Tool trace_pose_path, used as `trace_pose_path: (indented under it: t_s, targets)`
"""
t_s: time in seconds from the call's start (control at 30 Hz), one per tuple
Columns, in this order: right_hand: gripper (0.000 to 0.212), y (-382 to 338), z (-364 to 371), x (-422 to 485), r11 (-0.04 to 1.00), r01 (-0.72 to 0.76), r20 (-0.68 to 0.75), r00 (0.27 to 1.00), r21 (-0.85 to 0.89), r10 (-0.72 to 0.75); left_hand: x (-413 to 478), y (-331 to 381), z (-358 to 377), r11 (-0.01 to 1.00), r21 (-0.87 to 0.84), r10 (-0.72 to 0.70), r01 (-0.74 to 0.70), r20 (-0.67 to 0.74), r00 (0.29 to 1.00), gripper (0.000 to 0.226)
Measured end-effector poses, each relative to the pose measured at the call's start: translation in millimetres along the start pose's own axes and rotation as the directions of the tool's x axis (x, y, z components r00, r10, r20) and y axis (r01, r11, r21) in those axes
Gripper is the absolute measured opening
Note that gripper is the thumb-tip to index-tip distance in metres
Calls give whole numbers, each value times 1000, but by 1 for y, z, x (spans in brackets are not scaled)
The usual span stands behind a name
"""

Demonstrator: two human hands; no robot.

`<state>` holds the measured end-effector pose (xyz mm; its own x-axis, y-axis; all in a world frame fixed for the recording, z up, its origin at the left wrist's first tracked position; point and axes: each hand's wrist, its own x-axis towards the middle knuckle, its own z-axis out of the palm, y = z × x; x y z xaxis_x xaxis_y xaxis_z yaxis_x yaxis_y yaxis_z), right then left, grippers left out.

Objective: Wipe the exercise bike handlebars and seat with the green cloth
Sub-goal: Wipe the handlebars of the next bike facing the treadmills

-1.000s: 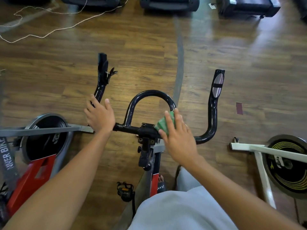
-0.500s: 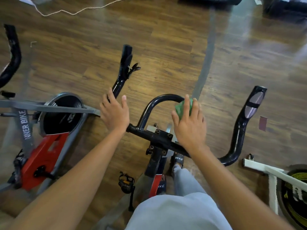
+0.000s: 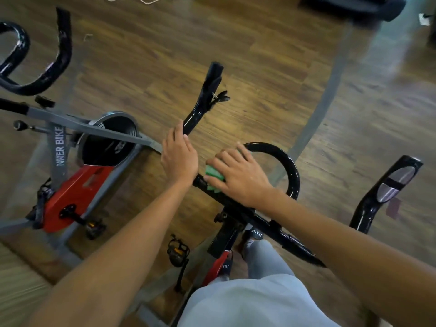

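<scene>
The exercise bike's black handlebars (image 3: 293, 175) stretch from a left horn (image 3: 207, 95) to a right horn (image 3: 389, 185), with a loop in the middle. My left hand (image 3: 179, 159) rests on the left bend, fingers laid along the bar with the tips showing. Just right of it, my right hand (image 3: 243, 178) presses the green cloth (image 3: 213, 173) onto the crossbar at the loop's left foot, fingers spread over it. Only a small part of the cloth shows under the fingers. The seat is out of view.
A second bike with a red and grey frame (image 3: 77, 185) and its own black handlebars (image 3: 47, 74) stands close on the left. A pedal (image 3: 178, 250) hangs below the handlebars. A cord (image 3: 151, 0) and dark equipment (image 3: 354, 5) lie at the far edge of the wooden floor.
My right hand has slid the cloth from the crossbar's middle up over the loop and down to its left foot, beside my left hand. My left hand stays on the left bend.
</scene>
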<state>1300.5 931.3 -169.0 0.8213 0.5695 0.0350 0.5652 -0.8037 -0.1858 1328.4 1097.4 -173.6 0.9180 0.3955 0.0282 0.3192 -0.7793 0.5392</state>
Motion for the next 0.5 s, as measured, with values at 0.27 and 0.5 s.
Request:
trace_pose_path:
  t_s: [0.27,0.5]
  targets:
    - [55,-7,-19,30,999,3,147,989,-47,4,1,0,0,999,-46,-4,4,-6,1000,46]
    - [45,4,-35,69,998,24,463,886,-60,6,0,-1,1,997,-73,-7,5,-19,1000,45]
